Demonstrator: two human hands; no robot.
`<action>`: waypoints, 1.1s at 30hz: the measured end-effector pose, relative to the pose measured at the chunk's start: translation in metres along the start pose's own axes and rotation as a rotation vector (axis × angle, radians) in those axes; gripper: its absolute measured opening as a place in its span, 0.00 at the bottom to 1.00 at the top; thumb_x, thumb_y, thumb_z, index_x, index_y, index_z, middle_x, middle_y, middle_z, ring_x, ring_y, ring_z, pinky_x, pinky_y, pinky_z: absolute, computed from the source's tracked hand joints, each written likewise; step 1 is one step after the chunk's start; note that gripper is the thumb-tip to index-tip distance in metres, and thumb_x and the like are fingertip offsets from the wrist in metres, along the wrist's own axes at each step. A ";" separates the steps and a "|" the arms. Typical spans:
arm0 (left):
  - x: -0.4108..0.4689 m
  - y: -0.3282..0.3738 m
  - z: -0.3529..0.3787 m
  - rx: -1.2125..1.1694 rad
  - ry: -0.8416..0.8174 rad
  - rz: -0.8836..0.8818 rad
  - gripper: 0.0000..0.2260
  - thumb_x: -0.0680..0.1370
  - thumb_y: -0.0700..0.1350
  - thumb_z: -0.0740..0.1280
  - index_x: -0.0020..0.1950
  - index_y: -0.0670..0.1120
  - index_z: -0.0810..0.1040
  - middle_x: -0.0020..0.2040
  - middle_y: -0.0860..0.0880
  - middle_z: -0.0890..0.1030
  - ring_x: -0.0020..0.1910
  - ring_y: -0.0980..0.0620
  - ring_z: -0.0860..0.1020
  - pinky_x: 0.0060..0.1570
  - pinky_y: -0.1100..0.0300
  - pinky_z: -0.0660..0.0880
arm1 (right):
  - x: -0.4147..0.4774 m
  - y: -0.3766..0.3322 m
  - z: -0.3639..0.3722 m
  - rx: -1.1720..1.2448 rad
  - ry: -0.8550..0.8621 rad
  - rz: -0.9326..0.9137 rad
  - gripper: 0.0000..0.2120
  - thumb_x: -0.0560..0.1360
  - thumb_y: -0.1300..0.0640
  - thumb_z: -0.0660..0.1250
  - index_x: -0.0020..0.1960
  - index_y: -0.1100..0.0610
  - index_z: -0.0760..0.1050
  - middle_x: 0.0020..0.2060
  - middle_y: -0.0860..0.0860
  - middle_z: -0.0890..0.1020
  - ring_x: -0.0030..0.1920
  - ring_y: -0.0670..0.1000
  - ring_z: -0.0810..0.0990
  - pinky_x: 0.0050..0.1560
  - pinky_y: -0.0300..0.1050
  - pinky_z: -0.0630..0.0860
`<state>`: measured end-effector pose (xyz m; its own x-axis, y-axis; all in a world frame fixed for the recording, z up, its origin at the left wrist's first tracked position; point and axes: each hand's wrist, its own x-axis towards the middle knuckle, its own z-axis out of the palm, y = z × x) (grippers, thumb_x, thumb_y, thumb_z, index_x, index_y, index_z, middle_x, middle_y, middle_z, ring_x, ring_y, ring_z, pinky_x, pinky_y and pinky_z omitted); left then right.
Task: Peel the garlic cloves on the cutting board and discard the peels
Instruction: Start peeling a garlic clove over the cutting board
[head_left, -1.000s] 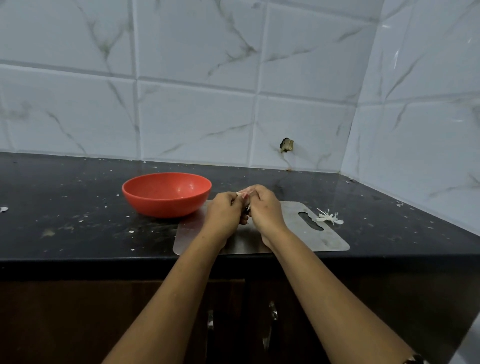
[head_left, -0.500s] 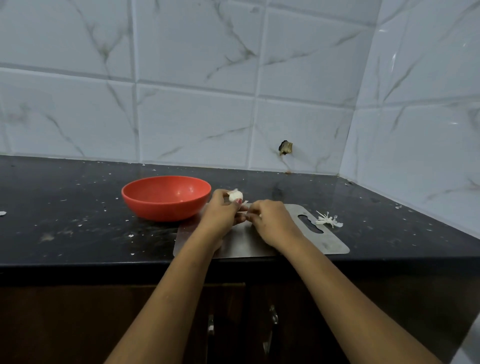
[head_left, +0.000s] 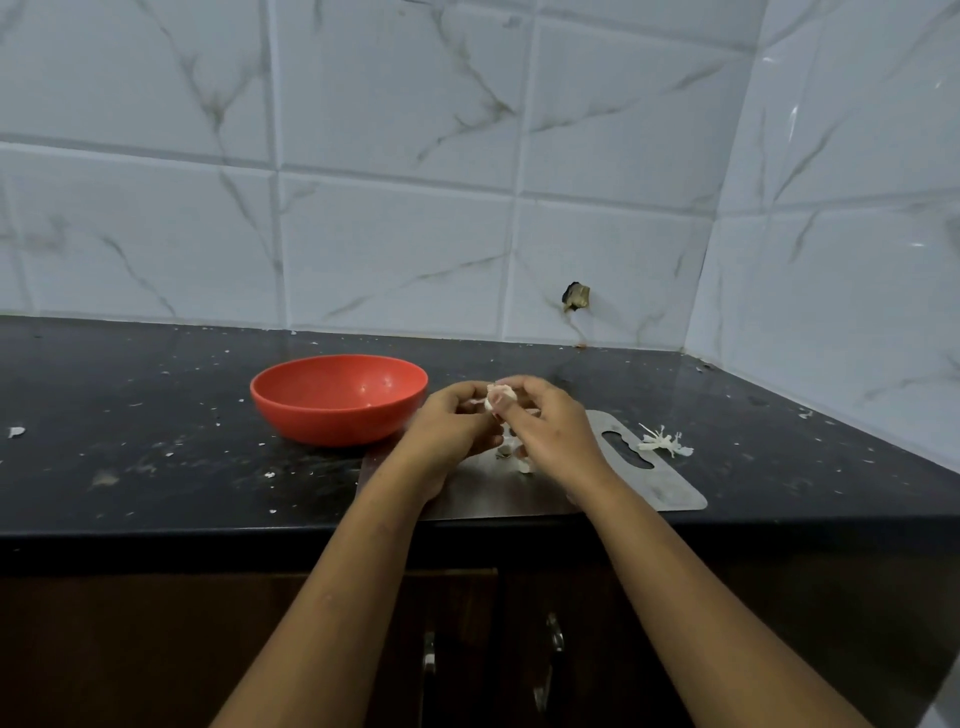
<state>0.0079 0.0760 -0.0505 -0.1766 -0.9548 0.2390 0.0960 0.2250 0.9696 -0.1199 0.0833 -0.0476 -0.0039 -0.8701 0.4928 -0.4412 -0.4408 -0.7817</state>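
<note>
Both hands are up just over the flat grey metal cutting board (head_left: 660, 486), and between them is one small white garlic clove (head_left: 500, 397). The left hand (head_left: 452, 423) curls its fingers round the garlic clove to hold it steady. The right hand (head_left: 553, 428) pinches it from the other side, most likely so a nail can catch the thin skin and pull it off. Holding it over the board looks like a good way to let bits fall there. A few pale garlic pieces (head_left: 514, 452) lie on the board right under the hands; I cannot tell if they are cloves or skins. A little heap of white peels (head_left: 665, 442) sits on the black stone counter (head_left: 156, 415), just beside the board's handle end, so pulled-off skins seem to go there. The round red plastic bowl (head_left: 337, 397) waits near the left hand, maybe for the clean cloves.
</note>
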 end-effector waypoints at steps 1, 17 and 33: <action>0.000 0.000 0.000 0.029 0.001 0.023 0.10 0.78 0.31 0.63 0.57 0.40 0.77 0.39 0.45 0.79 0.37 0.53 0.77 0.40 0.67 0.78 | 0.000 0.002 0.003 0.076 -0.008 0.013 0.08 0.79 0.53 0.66 0.56 0.54 0.79 0.46 0.50 0.82 0.42 0.45 0.81 0.40 0.42 0.81; 0.002 -0.006 0.003 0.079 0.227 0.283 0.06 0.73 0.38 0.72 0.46 0.49 0.83 0.34 0.49 0.83 0.31 0.57 0.79 0.40 0.61 0.79 | 0.002 0.007 0.002 0.094 0.091 -0.080 0.10 0.83 0.55 0.57 0.50 0.58 0.75 0.35 0.45 0.78 0.31 0.40 0.75 0.34 0.34 0.74; 0.003 -0.009 0.001 -0.047 0.135 0.263 0.09 0.77 0.41 0.68 0.56 0.45 0.82 0.44 0.49 0.85 0.43 0.59 0.82 0.40 0.65 0.77 | 0.000 0.006 0.005 0.167 -0.026 -0.020 0.13 0.81 0.58 0.58 0.59 0.53 0.80 0.40 0.46 0.82 0.36 0.42 0.77 0.37 0.38 0.75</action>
<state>0.0054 0.0716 -0.0584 -0.0079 -0.8829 0.4695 0.1665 0.4618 0.8712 -0.1176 0.0792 -0.0539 0.0278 -0.8653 0.5005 -0.2854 -0.4867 -0.8256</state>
